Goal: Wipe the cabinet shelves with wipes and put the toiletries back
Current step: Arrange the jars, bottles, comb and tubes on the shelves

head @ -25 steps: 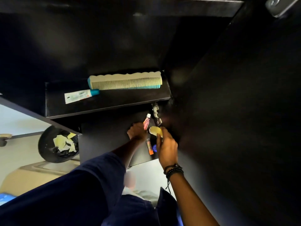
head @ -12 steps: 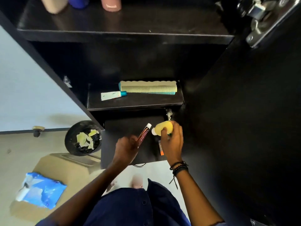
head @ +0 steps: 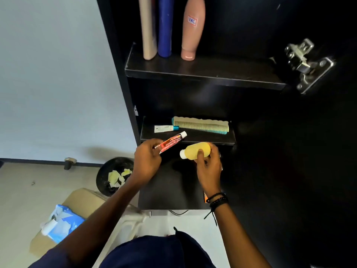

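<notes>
My left hand (head: pixel 147 161) grips a red tube (head: pixel 171 142) with a white cap, tilted up to the right. My right hand (head: pixel 207 169) holds a small yellow bottle (head: pixel 196 152) lying sideways, its white cap to the left. Both hover just below the front edge of the middle shelf (head: pixel 193 140). On that shelf lie a green comb (head: pixel 201 125) and a white tube with a teal cap (head: pixel 166 128). The upper shelf (head: pixel 222 74) carries a beige bottle (head: pixel 147 28), a blue bottle (head: pixel 164 26) and a pink bottle (head: pixel 193 28). An orange item (head: pixel 204 198) peeks out by my right wrist on the lowest shelf (head: pixel 170 190).
A black bin (head: pixel 114 176) with crumpled yellow wipes stands on the floor left of the cabinet. A blue wipes pack (head: pixel 61 225) rests on a cardboard box (head: pixel 83 200). The open black cabinet door with a metal hinge (head: pixel 307 64) fills the right side.
Both hands have risen from the lowest shelf to the middle shelf's front edge, carrying the red tube and yellow bottle. The view tilted up, revealing the upper shelf's bottles.
</notes>
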Tool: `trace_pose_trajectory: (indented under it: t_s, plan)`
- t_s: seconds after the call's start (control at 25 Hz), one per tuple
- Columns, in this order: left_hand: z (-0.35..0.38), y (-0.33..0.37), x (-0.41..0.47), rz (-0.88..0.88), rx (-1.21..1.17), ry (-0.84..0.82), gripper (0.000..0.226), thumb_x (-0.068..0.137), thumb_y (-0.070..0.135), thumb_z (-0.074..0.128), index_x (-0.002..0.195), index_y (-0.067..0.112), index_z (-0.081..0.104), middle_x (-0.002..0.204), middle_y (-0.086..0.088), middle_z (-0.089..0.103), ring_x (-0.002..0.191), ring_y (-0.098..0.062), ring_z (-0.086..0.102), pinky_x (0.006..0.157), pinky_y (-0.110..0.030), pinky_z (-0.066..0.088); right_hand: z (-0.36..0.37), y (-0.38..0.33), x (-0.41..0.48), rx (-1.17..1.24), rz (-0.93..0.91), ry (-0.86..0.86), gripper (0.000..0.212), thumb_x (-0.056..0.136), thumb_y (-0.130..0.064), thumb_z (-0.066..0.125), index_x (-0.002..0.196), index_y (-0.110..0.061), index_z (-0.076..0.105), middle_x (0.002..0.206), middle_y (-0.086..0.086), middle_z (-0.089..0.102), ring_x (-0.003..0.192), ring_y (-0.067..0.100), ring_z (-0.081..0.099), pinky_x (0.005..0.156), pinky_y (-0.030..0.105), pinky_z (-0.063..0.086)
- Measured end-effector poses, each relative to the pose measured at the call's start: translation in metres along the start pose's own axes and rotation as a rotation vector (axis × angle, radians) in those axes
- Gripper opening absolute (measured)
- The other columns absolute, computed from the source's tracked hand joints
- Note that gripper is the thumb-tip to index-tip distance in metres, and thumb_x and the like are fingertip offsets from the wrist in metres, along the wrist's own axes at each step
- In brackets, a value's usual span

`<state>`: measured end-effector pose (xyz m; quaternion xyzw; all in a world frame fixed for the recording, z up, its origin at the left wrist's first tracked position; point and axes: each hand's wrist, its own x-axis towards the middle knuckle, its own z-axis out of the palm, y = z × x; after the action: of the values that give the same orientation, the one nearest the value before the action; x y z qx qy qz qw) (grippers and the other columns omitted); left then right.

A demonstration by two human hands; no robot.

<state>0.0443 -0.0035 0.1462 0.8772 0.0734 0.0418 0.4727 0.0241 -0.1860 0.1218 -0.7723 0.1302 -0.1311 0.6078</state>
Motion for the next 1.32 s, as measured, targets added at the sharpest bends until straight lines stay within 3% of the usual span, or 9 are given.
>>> trace_pose_trajectory:
  t_s: [0.08,0.2,0.36,0.56,0.76,0.84,1.04,1.16,1.32]
  plan:
    - [-0.003,0.006,0.019,-0.014,0.003,0.016,0.026,0.091,0.009,0.059,0.116,0.015,0.066,0.115,-0.005,0.066,0.102,-0.019,0.060,0.077,-0.023,0.047,0.003,-0.007,0.006,0.046,-0.003,-0.008,0.031,0.095,-0.021,0.055,0.126,-0.019,0.047,0.120,-0.002,0.055,0.109,0.020,0.059,0.083,0.044,0.058]
    - [-0.004,0.013,0.042,-0.015,0.026,-0.002,0.028,0.092,0.006,0.057,0.119,0.011,0.063,0.122,-0.009,0.062,0.115,-0.025,0.056,0.084,-0.024,0.045,0.005,-0.023,0.015,0.116,0.005,-0.002,0.032,0.095,-0.016,0.054,0.126,-0.019,0.044,0.121,0.000,0.051,0.110,0.023,0.059,0.075,0.035,0.061]
    - [-0.004,0.015,0.064,-0.007,0.040,-0.020,0.029,0.091,0.011,0.060,0.120,0.010,0.061,0.123,-0.011,0.061,0.116,-0.025,0.056,0.090,-0.028,0.047,0.008,-0.038,0.018,0.125,-0.017,-0.035,0.038,0.097,-0.015,0.051,0.133,-0.021,0.040,0.126,-0.003,0.047,0.106,0.018,0.059,0.072,0.030,0.061]
    - [0.009,0.015,0.071,0.052,0.187,0.023,0.051,0.088,0.003,0.061,0.135,0.013,0.045,0.137,-0.015,0.039,0.115,-0.036,0.054,0.096,-0.040,0.048,0.016,-0.043,0.024,0.125,-0.006,-0.035,0.021,0.099,-0.017,0.046,0.114,-0.023,0.059,0.125,0.001,0.054,0.111,0.022,0.059,0.067,0.023,0.059]
    - [0.023,-0.006,0.069,0.248,0.346,-0.112,0.043,0.086,0.003,0.062,0.127,0.013,0.058,0.130,-0.008,0.050,0.116,-0.027,0.053,0.098,-0.036,0.050,0.022,-0.045,0.032,0.081,-0.075,-0.003,0.027,0.089,-0.021,0.064,0.109,-0.039,0.057,0.124,-0.005,0.053,0.113,0.018,0.057,0.083,0.047,0.057]
    - [0.023,-0.009,0.072,0.248,0.400,-0.114,0.043,0.086,0.006,0.064,0.128,0.014,0.058,0.130,-0.007,0.050,0.118,-0.027,0.050,0.099,-0.037,0.050,0.024,-0.047,0.033,0.061,-0.095,-0.003,0.034,0.085,-0.018,0.068,0.113,-0.035,0.056,0.124,-0.008,0.051,0.116,0.015,0.054,0.088,0.049,0.055]
    - [0.015,-0.013,0.076,0.259,0.449,-0.143,0.047,0.087,0.003,0.060,0.133,0.014,0.054,0.135,-0.007,0.047,0.122,-0.028,0.044,0.101,-0.040,0.048,0.028,-0.057,0.029,-0.006,-0.181,0.009,0.050,0.082,-0.011,0.071,0.123,-0.030,0.049,0.130,-0.006,0.049,0.119,0.015,0.051,0.096,0.035,0.051]
    - [0.012,-0.012,0.073,0.284,0.395,-0.142,0.049,0.088,0.001,0.058,0.135,0.014,0.052,0.135,-0.007,0.047,0.123,-0.028,0.044,0.101,-0.040,0.048,0.031,-0.062,0.027,0.056,-0.140,0.006,0.068,0.080,-0.012,0.074,0.134,-0.032,0.038,0.127,-0.004,0.049,0.110,0.014,0.056,0.084,0.022,0.053]
    - [0.006,-0.002,0.066,0.303,0.238,-0.107,0.044,0.093,0.004,0.054,0.135,0.015,0.051,0.135,-0.004,0.045,0.125,-0.025,0.045,0.102,-0.036,0.048,0.030,-0.073,0.023,0.014,-0.110,0.032,0.053,0.081,-0.012,0.074,0.127,-0.019,0.049,0.118,-0.003,0.053,0.109,0.019,0.059,0.068,0.004,0.049]
